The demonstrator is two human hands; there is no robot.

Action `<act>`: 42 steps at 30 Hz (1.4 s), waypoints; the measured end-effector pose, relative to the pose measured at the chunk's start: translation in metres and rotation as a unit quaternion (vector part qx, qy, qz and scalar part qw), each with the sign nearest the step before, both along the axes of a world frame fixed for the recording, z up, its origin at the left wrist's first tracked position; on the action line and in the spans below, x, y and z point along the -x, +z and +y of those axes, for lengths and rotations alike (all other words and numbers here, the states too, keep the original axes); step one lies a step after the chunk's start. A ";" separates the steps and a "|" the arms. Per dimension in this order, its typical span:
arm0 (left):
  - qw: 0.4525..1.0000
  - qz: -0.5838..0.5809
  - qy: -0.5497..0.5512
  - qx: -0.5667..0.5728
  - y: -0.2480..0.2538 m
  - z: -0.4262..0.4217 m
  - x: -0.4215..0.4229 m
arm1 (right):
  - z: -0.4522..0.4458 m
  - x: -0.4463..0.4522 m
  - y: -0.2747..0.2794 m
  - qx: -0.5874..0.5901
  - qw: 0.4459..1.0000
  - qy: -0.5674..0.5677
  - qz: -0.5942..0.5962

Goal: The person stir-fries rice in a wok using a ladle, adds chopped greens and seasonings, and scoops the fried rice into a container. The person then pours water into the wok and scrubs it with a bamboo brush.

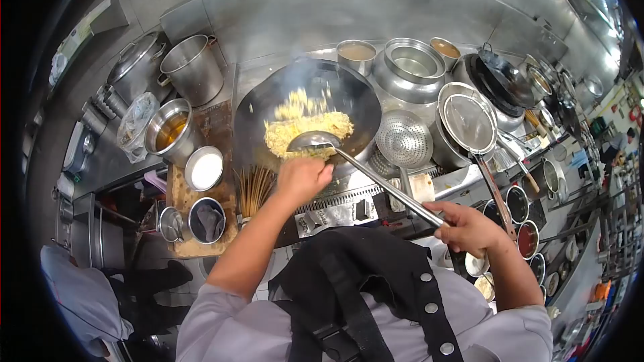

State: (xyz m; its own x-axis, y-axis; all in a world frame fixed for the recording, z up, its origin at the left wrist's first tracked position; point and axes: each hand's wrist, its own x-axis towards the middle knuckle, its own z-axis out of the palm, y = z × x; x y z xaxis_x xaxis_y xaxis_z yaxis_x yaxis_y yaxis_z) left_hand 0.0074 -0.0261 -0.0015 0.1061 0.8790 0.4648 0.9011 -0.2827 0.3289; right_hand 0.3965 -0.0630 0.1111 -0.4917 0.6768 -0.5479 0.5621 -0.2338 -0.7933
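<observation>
A large dark wok [362, 104] sits in front of me with yellow fried rice [308, 127] in it. Some of the rice is in the air above the pan, and light steam rises behind it. My left hand [305, 177] is closed in a fist at the wok's near rim; the part it grips lies hidden under the fingers. In my right hand [466, 228] is the wooden end of a long metal ladle [389, 188]. The ladle's bowl rests at the near side of the rice, back turned up.
Left stand a pot of amber liquid [171, 131], a white-filled bowl [204, 169] and a bamboo brush [253, 188]. Right of the wok are a perforated skimmer [404, 139], a mesh strainer [468, 124] and a steel pot [412, 70]. Another person [84, 295] is at lower left.
</observation>
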 end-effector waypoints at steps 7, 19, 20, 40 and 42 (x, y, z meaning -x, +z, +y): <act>0.997 0.018 -0.011 0.071 -0.082 -0.048 -0.019 | 0.052 0.081 -0.098 -0.302 0.952 0.034 -0.047; 1.000 -0.025 0.005 -0.018 -0.029 0.032 0.014 | -0.032 0.056 -0.224 -0.180 0.964 -0.124 0.149; 0.999 -0.015 0.009 -0.029 -0.033 0.033 0.016 | -0.039 0.060 -0.219 -0.165 0.957 -0.159 0.178; 0.993 0.013 -0.096 -0.064 -0.072 -0.083 -0.039 | -0.111 -0.052 -0.301 -0.221 0.921 -0.296 -0.123; 0.990 0.011 -0.113 -0.082 -0.083 -0.105 -0.059 | -0.152 -0.070 -0.303 -0.154 0.904 -0.396 -0.048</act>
State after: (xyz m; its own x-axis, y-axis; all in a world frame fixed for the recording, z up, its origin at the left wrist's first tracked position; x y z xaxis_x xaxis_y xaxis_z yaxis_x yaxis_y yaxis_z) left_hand 0.0664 -0.1308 -0.0847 0.3028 0.7443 0.5953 0.8149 -0.5261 0.2434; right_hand 0.4665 -0.2147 -0.1915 0.2542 0.9236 -0.2870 0.3841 -0.3687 -0.8465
